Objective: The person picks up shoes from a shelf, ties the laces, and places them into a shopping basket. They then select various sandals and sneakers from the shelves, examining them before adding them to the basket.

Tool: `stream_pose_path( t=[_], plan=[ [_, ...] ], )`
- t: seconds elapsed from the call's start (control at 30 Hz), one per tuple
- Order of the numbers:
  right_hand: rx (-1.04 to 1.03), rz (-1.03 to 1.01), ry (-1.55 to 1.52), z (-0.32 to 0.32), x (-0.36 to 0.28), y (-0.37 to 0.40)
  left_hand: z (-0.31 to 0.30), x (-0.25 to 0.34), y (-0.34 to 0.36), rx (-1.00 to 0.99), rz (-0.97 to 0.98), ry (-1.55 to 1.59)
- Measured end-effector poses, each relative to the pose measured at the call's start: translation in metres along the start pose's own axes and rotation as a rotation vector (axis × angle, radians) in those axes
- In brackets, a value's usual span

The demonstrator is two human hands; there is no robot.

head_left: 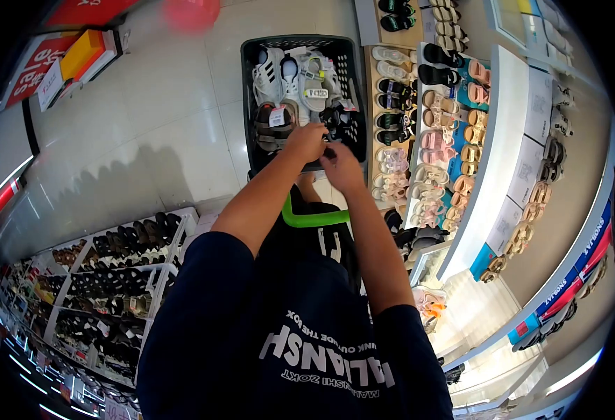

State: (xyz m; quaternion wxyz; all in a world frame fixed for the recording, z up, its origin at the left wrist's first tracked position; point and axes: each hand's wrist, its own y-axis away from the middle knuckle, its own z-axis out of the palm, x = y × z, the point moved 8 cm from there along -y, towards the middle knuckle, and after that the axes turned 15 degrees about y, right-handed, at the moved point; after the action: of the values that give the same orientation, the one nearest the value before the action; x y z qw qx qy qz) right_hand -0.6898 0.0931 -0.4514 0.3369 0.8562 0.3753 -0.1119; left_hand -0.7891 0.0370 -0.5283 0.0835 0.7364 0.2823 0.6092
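A dark plastic basket (251, 56) with a green handle (314, 220) stands in front of me, holding several shoes. In it lie white sneakers with dark stripes (268, 73), a light grey sandal (315, 94), brown-grey sandals with a white tag (267, 129) and dark sandals (335, 119). My left hand (306, 143) is over the basket's near part, fingers bent together next to the dark sandals. Close beside it, my right hand (341, 168) is at the near rim, its fingers curled in. Whatever the fingers pinch is too small and partly hidden.
Sandals line a low wooden shelf (374, 168) and white display racks (475, 168) on the right. A rack of dark shoes (118, 280) stands at lower left. Red sale signs (31, 70) and a blurred red round thing (191, 12) are at the top.
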Motion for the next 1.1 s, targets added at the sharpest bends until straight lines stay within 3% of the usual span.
stream_pose_path(
  t=[0.1,0.27,0.4,0.47,0.8,0.9,1.0,1.1],
  plan=[
    [-0.056,0.058,0.172,0.0,0.0,0.049,0.012,0.01,0.027,-0.051,-0.11,0.074],
    [-0.03,0.193,0.439,-0.021,0.008,0.111,0.06,-0.002,0.075,-0.23,-0.063,0.102],
    [0.105,0.178,0.335,-0.023,0.011,0.129,0.082,-0.022,0.109,-0.331,-0.066,0.159],
    [0.051,0.192,0.315,-0.019,0.014,0.125,0.078,-0.022,0.119,-0.389,-0.118,0.111],
    [0.135,0.186,0.383,-0.017,0.022,0.125,0.063,0.018,0.13,-0.243,-0.13,-0.038],
    [0.092,0.179,0.282,-0.013,0.026,0.128,0.056,0.034,0.144,-0.09,-0.113,-0.119],
    [0.138,0.102,0.266,-0.015,0.023,0.134,0.063,0.031,0.164,-0.027,-0.247,-0.04],
    [0.194,-0.026,0.216,-0.013,0.025,0.143,0.056,0.055,0.182,0.118,-0.205,-0.237]
  ],
)
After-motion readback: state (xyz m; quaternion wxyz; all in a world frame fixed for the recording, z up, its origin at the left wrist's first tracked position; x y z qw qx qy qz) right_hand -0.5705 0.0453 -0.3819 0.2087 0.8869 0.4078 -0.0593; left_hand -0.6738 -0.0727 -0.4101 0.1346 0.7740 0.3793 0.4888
